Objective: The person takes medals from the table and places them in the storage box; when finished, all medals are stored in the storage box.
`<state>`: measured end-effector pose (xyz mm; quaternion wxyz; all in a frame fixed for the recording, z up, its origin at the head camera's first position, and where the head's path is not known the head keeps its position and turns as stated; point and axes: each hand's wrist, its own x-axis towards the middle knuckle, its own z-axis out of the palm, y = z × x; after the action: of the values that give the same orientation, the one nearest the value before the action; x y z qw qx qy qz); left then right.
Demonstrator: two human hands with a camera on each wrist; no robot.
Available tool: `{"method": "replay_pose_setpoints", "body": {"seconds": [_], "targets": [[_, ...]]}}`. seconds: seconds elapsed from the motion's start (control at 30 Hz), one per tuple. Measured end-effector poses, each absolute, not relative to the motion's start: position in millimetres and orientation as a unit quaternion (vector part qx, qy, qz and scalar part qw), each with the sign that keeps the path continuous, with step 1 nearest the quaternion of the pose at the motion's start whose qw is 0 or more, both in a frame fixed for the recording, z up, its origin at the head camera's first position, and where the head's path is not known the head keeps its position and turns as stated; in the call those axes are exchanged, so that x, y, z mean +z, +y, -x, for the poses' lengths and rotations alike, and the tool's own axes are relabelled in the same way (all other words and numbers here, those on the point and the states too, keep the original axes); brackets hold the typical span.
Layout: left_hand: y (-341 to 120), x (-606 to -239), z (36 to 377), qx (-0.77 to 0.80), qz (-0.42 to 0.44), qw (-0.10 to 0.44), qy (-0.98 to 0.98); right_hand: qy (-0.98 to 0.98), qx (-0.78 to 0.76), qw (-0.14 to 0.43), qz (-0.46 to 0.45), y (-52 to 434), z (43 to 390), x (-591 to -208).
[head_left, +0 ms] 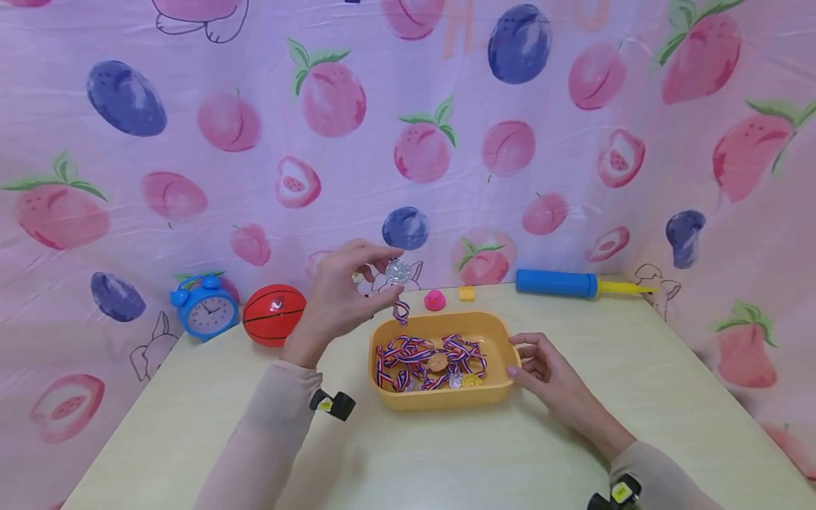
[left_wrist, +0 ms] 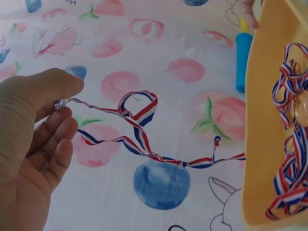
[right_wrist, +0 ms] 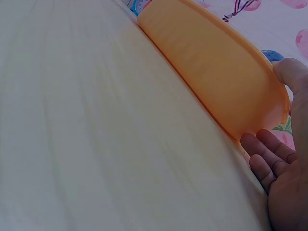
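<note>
Up above the left end of a yellow plastic tub (head_left: 440, 402), my left hand (head_left: 344, 294) pinches a silver medal (head_left: 398, 271) between thumb and fingertips. Its red, white and blue ribbon (left_wrist: 142, 137) hangs down, twisted and looped, toward the tub. My right hand (head_left: 553, 379) holds the tub's right end, the thumb at the rim and the other fingers lower along the outer wall. Inside the tub lie tangled striped ribbons (head_left: 408, 354) with a bronze medal (head_left: 437, 363), a gold medal (head_left: 472, 380) and a silver one (head_left: 455, 380).
Along the back of the table (head_left: 255, 453) stand a blue alarm clock (head_left: 207, 309), a small basketball (head_left: 274, 316), a pink rubber duck (head_left: 435, 300), a yellow block (head_left: 467, 293) and a blue pump (head_left: 556, 283) with a yellow tip. A fruit-printed cloth (head_left: 382, 142) hangs behind.
</note>
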<state>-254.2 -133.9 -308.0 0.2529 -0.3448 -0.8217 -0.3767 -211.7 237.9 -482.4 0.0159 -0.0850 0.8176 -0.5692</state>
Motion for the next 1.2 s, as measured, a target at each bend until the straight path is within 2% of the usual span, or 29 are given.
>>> {"method": "replay_pose_setpoints", "body": {"seconds": [0.3, 0.6, 0.97, 1.2], "targets": [[-113.7, -319.8, 259.8, -0.386, 0.368, 0.237, -0.812, 0.816, -0.572, 0.016, 0.088, 238.7, 212.4, -483.9], [-106.3, -342.3, 263.2, -0.375, 0.354, 0.205, -0.831, 0.817, -0.570, 0.017, 0.085, 239.2, 212.0, -483.2], [-115.4, -384.7, 255.6, -0.384, 0.327, 0.150, -0.850, 0.820, -0.566, 0.013, 0.086, 238.4, 212.1, -481.7], [-127.7, -398.6, 248.3, -0.407, 0.299, 0.143, -0.851, 0.819, -0.567, 0.015, 0.084, 238.2, 211.8, -481.6]]}}
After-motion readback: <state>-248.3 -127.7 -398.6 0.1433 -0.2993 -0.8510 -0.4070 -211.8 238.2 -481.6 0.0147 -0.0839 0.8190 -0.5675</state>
